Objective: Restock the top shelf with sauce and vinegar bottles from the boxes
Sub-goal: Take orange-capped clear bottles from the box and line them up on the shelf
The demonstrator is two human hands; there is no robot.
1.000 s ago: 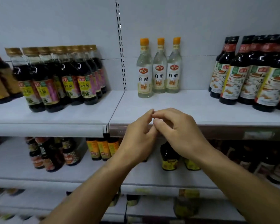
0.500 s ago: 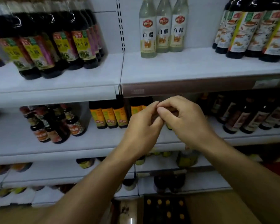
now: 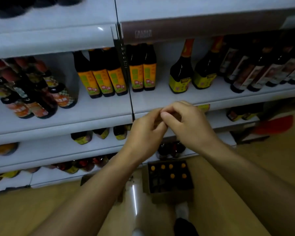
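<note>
From the head view, we judge ourselves between loads: our left hand (image 3: pixel 146 133) and right hand (image 3: pixel 186 123) meet fingertip to fingertip, fingers curled, holding no bottle; whether they pinch something small we cannot tell. The open box (image 3: pixel 170 181) of orange-capped bottles (image 3: pixel 172 175) sits on the floor by the shelving's foot. Next we must reach down for one. Labels are too blurred to read.

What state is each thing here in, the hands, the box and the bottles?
Left hand: fingers curled, holding no bottle, fingertips meeting the right hand.
Right hand: fingers curled, holding no bottle.
Brown cardboard box on the floor: open, orange bottle caps showing.
Dark orange-labelled bottles on the shelf: upright.
</note>
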